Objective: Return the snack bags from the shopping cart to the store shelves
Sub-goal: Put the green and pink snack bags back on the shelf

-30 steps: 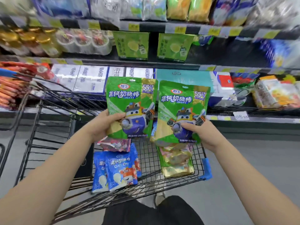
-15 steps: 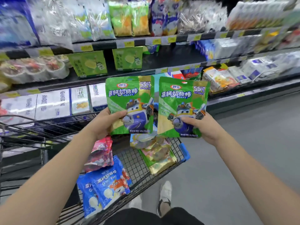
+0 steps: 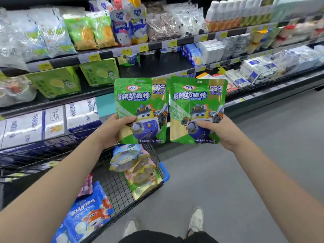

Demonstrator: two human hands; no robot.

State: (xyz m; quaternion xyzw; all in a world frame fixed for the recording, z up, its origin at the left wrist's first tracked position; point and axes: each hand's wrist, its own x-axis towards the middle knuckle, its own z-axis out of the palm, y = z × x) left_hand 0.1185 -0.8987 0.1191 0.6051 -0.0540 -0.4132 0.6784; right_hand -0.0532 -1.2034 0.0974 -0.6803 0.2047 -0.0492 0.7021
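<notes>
Two identical green snack bags with a cartoon plane are held upright side by side in front of the shelves. My left hand grips the left green bag by its lower left edge. My right hand grips the right green bag at its lower right. Below them the wire shopping cart holds a blue snack bag, a pink bag and a pile of green and gold bags.
Store shelves run across the back, packed with bagged snacks, green boxes and white cartons. A gap shows on the middle shelf above the held bags. Grey aisle floor opens to the right; my feet stand beside the cart.
My view and body have swung right, so the cart has slid to the lower left. Both hands carried the green bags to the right along the shelves.
</notes>
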